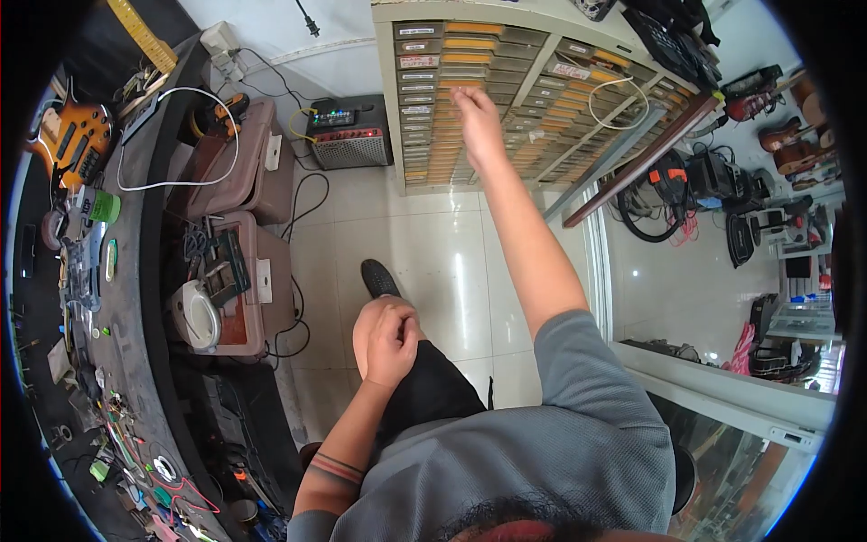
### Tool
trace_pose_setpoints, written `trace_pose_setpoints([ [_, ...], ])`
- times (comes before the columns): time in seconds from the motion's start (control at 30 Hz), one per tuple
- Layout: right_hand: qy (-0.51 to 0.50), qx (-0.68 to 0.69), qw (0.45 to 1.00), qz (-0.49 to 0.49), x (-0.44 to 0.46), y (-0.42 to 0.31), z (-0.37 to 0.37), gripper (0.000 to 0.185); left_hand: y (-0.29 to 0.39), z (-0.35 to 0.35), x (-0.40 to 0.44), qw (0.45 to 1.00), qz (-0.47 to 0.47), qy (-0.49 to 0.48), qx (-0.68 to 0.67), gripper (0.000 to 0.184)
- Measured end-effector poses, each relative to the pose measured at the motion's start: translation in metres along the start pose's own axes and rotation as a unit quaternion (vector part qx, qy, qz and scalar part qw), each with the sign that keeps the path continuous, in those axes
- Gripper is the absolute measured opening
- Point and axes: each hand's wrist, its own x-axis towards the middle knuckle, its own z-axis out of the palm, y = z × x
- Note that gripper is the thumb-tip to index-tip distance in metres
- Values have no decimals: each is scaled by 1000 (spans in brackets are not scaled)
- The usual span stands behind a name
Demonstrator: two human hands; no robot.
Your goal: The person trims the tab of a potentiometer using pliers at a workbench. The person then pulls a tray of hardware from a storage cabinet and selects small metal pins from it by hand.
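Note:
My right hand (476,122) is stretched forward in front of the drawer cabinet (391,99). Its fingers are bent together by a small drawer (470,85) with an orange front; whether they touch it or pinch something small, I cannot tell. The cabinet holds rows of shallow drawers, several with paper labels (418,62). My left hand (395,346) lies on my bent knee (368,330), fingers curled in and palm hidden.
At left runs a dark workbench (135,361) littered with tools and wires. Two brown plastic bins (257,172) stand beside it, the nearer holding tools. A small amplifier (348,149) sits by the wall. Cables (298,325) lie on the tiled floor. A glass-door frame (596,271) is at right.

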Motion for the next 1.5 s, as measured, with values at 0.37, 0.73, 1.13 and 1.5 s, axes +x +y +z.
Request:
trace_pose_setpoints([
  [0.37,-28,162,985,59,-30,18,-14,12,4,1,0,1000,-12,-16,-1,10],
  [0.73,1,128,989,74,-216,0,-30,10,5,0,0,1000,-24,-18,-8,12],
  [1.13,24,76,994,76,-218,0,-25,12,5,-3,0,999,-41,-14,-14,12],
  [1.5,-29,71,997,23,-216,-22,-17,14,2,-3,1,999,-34,-21,4,12],
])
